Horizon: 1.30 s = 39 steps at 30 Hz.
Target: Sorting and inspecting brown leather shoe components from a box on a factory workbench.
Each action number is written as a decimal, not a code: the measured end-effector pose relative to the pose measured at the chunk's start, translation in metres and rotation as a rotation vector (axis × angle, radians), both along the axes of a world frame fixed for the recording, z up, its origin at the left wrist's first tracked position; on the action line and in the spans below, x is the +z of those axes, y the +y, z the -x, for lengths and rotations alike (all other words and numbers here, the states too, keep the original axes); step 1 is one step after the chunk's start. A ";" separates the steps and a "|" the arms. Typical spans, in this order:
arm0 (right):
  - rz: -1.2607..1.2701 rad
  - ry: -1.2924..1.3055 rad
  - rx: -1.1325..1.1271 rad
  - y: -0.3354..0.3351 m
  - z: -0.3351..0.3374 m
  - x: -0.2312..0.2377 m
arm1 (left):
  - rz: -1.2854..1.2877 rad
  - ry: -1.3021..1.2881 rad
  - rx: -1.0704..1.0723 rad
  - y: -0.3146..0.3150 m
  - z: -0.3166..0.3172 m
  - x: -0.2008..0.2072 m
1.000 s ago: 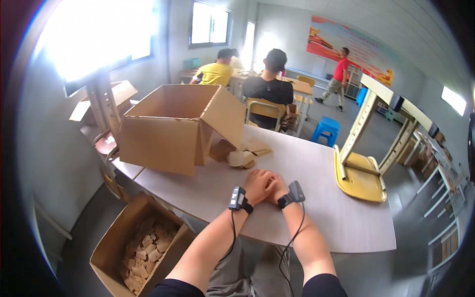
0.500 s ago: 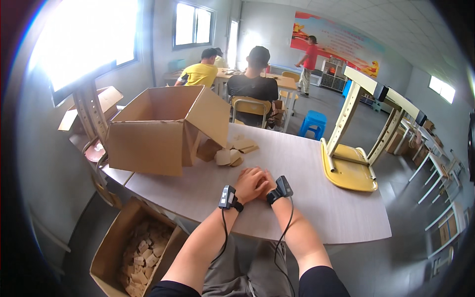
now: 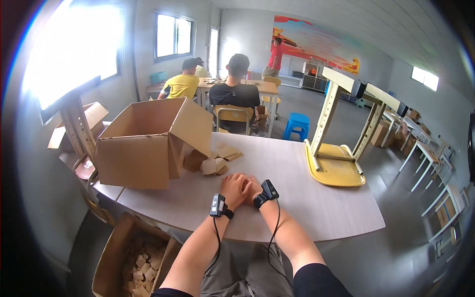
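My left hand and my right hand are pressed together on the pale table, wrists drawn close. Both look closed, their curled fingers meeting and overlapping. Whatever lies between the palms, if anything, is hidden. Just beyond my fingers is a small heap of torn cardboard pieces. Left of the heap stands a large open cardboard box, its flaps spread. Each wrist carries a strapped black device with a cable.
Below the table's left edge, another cardboard box holds many cardboard scraps. An upturned yellow chair rests on the table's right side. Beyond are a blue stool and seated people, with one person in red standing.
The view has swung slightly right, so the scene sits further left. The person in red has moved toward the left and turned. My hands remain pressed together on the table.
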State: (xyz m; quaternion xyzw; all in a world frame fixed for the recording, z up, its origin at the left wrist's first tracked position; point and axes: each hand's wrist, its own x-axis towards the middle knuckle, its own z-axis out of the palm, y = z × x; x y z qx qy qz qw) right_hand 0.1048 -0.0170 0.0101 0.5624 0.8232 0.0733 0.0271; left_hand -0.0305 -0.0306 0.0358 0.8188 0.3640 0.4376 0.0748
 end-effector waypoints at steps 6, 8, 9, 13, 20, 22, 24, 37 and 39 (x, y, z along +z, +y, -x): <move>-0.130 0.225 0.132 0.009 0.000 0.001 | -0.101 -0.040 0.180 0.013 0.000 -0.014; -0.097 0.050 0.099 0.004 -0.005 0.010 | -0.066 0.008 0.169 0.011 -0.007 -0.012; -0.115 0.080 0.129 0.019 -0.028 -0.011 | -0.039 0.005 0.114 0.011 -0.016 -0.007; -0.090 -0.038 0.125 0.032 -0.017 -0.030 | -0.059 -0.060 0.146 0.015 -0.004 -0.018; 0.041 -0.121 0.108 0.026 -0.022 -0.016 | 0.046 -0.101 0.084 0.002 -0.002 -0.006; 0.005 -0.131 0.133 0.032 -0.024 -0.025 | 0.057 -0.098 0.104 0.007 0.000 -0.013; 0.023 -0.130 0.130 0.028 -0.025 -0.026 | 0.070 -0.039 0.078 0.003 0.000 -0.009; -0.021 -0.143 0.139 0.031 -0.031 -0.025 | 0.037 -0.083 0.104 0.005 -0.004 -0.012; -0.021 -0.136 0.148 0.032 -0.028 -0.024 | 0.013 -0.106 0.099 0.006 -0.003 -0.014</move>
